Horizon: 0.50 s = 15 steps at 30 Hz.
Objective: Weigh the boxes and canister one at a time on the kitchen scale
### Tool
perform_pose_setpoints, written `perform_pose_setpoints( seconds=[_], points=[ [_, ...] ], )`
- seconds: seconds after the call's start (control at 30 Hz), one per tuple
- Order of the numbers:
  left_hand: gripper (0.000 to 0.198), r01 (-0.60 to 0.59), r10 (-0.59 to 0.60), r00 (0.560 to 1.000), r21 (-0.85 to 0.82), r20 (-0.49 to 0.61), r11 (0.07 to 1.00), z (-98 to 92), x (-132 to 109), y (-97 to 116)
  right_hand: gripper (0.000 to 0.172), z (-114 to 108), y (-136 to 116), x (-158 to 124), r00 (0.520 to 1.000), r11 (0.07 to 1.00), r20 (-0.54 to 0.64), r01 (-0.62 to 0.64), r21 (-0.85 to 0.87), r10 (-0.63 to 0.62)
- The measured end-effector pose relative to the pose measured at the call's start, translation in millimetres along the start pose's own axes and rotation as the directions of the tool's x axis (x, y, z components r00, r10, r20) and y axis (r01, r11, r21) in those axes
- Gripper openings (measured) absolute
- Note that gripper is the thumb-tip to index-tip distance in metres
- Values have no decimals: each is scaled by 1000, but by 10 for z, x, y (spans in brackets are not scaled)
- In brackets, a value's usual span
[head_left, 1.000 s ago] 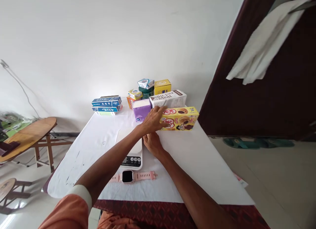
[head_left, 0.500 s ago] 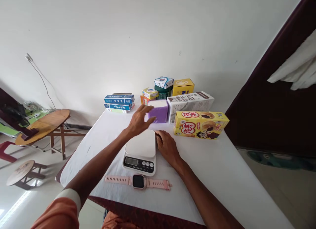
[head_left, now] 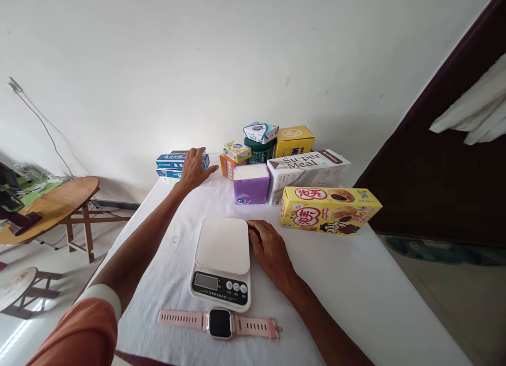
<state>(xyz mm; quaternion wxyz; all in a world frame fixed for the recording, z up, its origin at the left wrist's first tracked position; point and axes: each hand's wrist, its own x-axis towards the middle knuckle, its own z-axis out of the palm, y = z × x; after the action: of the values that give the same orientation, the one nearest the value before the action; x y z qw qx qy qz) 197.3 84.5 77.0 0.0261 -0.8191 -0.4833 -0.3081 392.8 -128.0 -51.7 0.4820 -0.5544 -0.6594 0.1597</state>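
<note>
My left hand (head_left: 193,171) is stretched out at the back left, thumb and fingers apart, over the stack of blue toothpaste-like boxes (head_left: 169,165) and hiding part of it. Whether it touches them I cannot make out. Beside the white kitchen scale (head_left: 223,245), my right hand (head_left: 272,253) rests on the cloth with loosely bent fingers, its fingertips at the scale's upper right corner. The scale's plate is bare and its display looks blank. In front of the scale lies a smartwatch (head_left: 220,323) with a pink strap, laid out flat.
A purple tissue pack (head_left: 251,186), a white Su-per Meal carton (head_left: 304,171) and a yellow snack box (head_left: 328,210) stand right of centre. Behind them are small soap boxes (head_left: 261,131), a dark green tub (head_left: 259,151) and a yellow box (head_left: 294,139) near the wall.
My left hand has moved from above the scale, near the purple pack, away to the left onto the blue boxes. My right hand stays beside the scale. The view has shifted slightly.
</note>
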Motion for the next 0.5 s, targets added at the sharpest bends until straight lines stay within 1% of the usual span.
perform_pose_setpoints(
  seconds=[0.07, 0.1, 0.17, 0.23, 0.3, 0.33, 0.4, 0.43, 0.47, 0.5],
  points=[
    [82, 22, -22, 1000, 29, 7, 999, 112, 125, 53, 27, -3, 3, -1, 1000, 1000, 1, -9, 11, 9],
    [86, 38, -40, 999, 53, 21, 998, 164, 177, 75, 27, -5, 3, -1, 1000, 1000, 3, -10, 17, 10],
    [85, 73, -86, 991, 129, 101, 989, 240, 260, 106, 26, -13, 1, -1, 1000, 1000, 7, -8, 27, 8],
    [75, 80, -128, 969, 221, 214, 972, 263, 312, 112, 25, -19, -5, -2, 1000, 999, 7, -6, 32, 6],
    [69, 59, -142, 949, 284, 283, 957, 225, 342, 88, 25, -22, -7, -6, 1000, 1000, 4, -10, 30, 10],
    [72, 43, -136, 946, 303, 295, 952, 184, 353, 61, 25, -21, -6, -8, 1000, 1000, 1, -11, 27, 11],
    [87, 19, -134, 938, 338, 320, 941, 66, 377, -29, 26, -18, 1, -10, 1000, 1000, -6, -7, 24, 7],
    [96, 12, -147, 925, 360, 351, 933, -4, 391, -91, 26, -15, 6, -10, 1000, 1000, -10, -2, 23, 2],
    [102, 6, -171, 903, 387, 395, 922, -77, 407, -161, 26, -12, 11, -10, 1000, 1000, -12, 4, 24, -4],
    [104, 0, -200, 875, 413, 441, 911, -148, 422, -234, 26, -9, 15, -9, 1000, 1000, -14, 9, 24, -8]
  ],
)
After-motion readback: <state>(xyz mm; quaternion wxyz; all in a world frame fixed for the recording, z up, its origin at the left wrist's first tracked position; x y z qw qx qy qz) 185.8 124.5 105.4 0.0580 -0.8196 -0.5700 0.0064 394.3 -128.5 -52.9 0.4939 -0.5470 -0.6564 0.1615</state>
